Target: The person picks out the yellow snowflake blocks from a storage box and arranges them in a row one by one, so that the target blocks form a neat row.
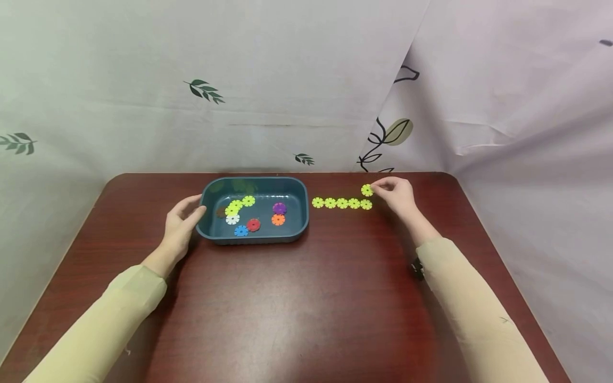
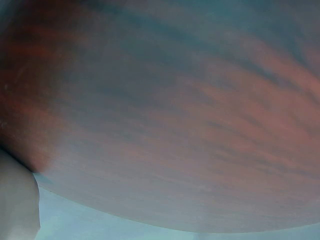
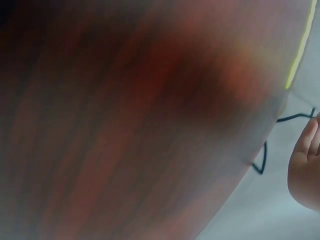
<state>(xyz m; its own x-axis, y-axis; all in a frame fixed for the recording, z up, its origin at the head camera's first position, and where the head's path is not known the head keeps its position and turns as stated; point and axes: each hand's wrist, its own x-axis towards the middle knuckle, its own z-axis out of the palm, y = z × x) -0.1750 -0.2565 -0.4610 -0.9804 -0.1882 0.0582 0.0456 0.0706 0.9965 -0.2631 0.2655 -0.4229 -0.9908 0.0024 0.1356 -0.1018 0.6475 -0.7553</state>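
Note:
My left hand (image 1: 179,226) grips the left rim of a dark blue-grey plastic basin (image 1: 254,239), thumb at the edge. Between thumb and fingertips, my right hand (image 1: 396,197) pinches a yellow-green notched plastic disc (image 1: 366,190). Just in front of that disc, several matching discs (image 1: 342,203) lie side by side in a row running right from the basin. Part of the right hand (image 3: 305,172) shows at the edge of the right wrist view. Only a sliver of the left hand (image 2: 19,200) appears in the left wrist view.
Inside the basin lie more yellow-green discs (image 1: 235,205), plus a white disc (image 1: 232,219), a blue disc (image 1: 241,231), a red disc (image 1: 253,225), an orange disc (image 1: 278,219), a purple disc (image 1: 280,208) and a brown disc (image 1: 221,212). The reddish-brown table (image 1: 287,308) meets a leaf-print cloth (image 1: 268,85) behind.

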